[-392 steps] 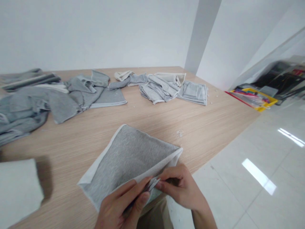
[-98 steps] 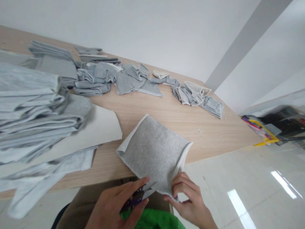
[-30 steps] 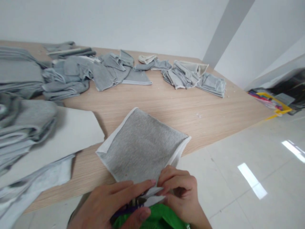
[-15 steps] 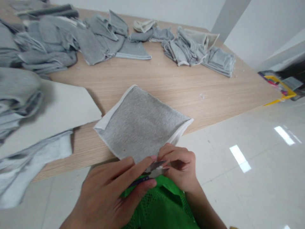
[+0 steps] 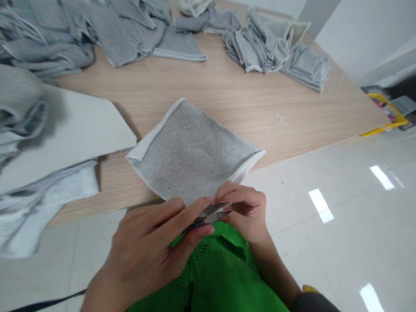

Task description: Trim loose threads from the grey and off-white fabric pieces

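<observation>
In my left hand [image 5: 152,242] is a pair of small thread snips [image 5: 212,212], held between the fingers and thumb. The blades point right and are slightly apart. A grey fabric piece [image 5: 191,151] with white edging lies flat, its near corner reaching over the table edge to my hands. My right hand [image 5: 243,208] is closed in a pinch at that near corner, right at the tips of the blades. The exact spot between the right fingertips is mostly hidden.
Heaps of grey cloth [image 5: 123,34] and folded grey pieces [image 5: 256,47] lie along the back of the wooden table [image 5: 211,82]. At left a white board [image 5: 84,121] carries rolled grey cloth [image 5: 22,99]. A yellow tray [image 5: 394,110] stands beyond the right end.
The view has tilted slightly down, so the table and cloth sit higher in the picture. Both hands keep nearly the same hold, and the snip blades look a little closer together.
</observation>
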Available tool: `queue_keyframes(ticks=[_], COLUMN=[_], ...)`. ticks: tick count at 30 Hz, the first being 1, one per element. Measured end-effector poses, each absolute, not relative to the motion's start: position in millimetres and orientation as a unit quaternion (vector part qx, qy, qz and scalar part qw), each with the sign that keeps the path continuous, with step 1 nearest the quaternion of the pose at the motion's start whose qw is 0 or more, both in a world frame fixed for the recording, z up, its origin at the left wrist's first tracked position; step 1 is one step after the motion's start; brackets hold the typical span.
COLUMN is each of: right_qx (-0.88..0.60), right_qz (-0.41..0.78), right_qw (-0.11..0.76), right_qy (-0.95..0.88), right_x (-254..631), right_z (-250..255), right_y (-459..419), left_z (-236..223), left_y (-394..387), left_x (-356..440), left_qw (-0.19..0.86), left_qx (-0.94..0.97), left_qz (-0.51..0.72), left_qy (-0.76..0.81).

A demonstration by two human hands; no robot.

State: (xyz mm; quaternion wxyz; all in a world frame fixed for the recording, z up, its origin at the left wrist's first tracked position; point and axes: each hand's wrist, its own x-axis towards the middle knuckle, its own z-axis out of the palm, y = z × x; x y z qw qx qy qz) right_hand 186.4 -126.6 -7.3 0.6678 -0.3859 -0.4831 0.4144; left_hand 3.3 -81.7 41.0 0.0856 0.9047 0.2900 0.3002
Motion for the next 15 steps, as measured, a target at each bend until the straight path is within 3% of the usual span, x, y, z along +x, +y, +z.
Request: queue_keyframes(ticks=[10, 15], right_qx=[-0.399, -0.408], right_qz=[0.402, 0.382], right_qw=[0.659, 0.648], right_qy=[-0.496, -0.518], right_x=[186, 187], right_z=[-7, -4], right_y=[-130, -131], left_z=[44, 47], left_y=[-83, -83], left_x=[-2, -10], left_qw=[0.114, 0.179], left_qx=[0.903, 0.893], left_qz=[0.290, 0.279], left_qy=[0.296, 0.305])
